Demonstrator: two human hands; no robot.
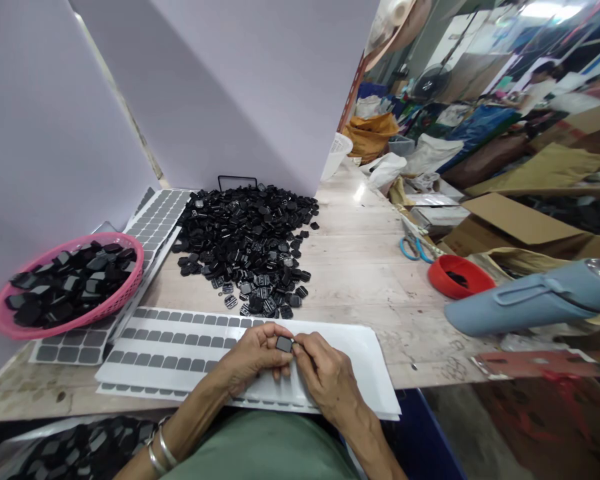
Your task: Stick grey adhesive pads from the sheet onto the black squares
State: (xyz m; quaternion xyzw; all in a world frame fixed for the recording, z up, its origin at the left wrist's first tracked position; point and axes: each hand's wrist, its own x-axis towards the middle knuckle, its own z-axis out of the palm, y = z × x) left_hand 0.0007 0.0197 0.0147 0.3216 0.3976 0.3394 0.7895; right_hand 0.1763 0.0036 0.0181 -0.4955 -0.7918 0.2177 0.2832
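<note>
Between both hands, over a sticker sheet [165,340], is a small black plastic piece [285,344] with a grey face. My left hand [253,357] holds it from the left, thumb below and fingers behind. At its right edge, the thumb and forefinger of my right hand [327,373] are pinched together; whether they grip the piece itself or something tiny is too small to make out. The sheet is white with rows of grey rounded stickers on its left part and bare backing at right. Beyond it lies a big heap of black plastic pieces [250,233].
A pink basket [137,267] of black pieces stands at left, partly over more sticker sheets [163,210]. To the right are blue-handled scissors [415,249], a red bowl [443,287] and a blue-grey bottle [520,300]. Below the table's left edge sits a bag of pieces [90,450].
</note>
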